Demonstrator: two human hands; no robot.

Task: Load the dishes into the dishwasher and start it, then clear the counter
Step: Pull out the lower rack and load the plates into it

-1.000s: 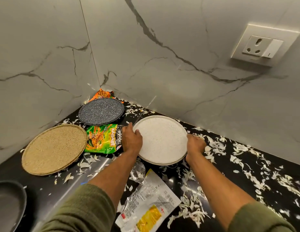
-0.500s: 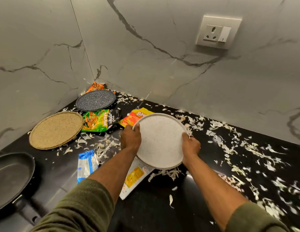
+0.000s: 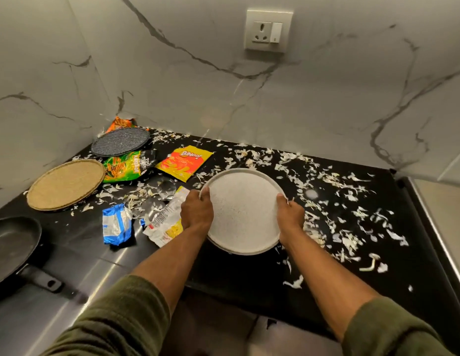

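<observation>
Black counter (image 3: 249, 278) strewn with pale shreds lay under a round, speckled white plate (image 3: 243, 211), gripped at opposite rims by the left hand (image 3: 196, 213) and right hand (image 3: 290, 218), fingers curled.

The frying pan (image 3: 10, 249) is cut off by the left edge. The dark plate (image 3: 120, 141) hides most of an orange packet (image 3: 120, 122). Both hands' fingertips are hidden under the white plate (image 3: 243, 211).

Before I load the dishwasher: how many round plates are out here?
3: a white plate gripped by both hands, a tan plate at left, a dark plate in the corner. More may lie outside view.
</observation>
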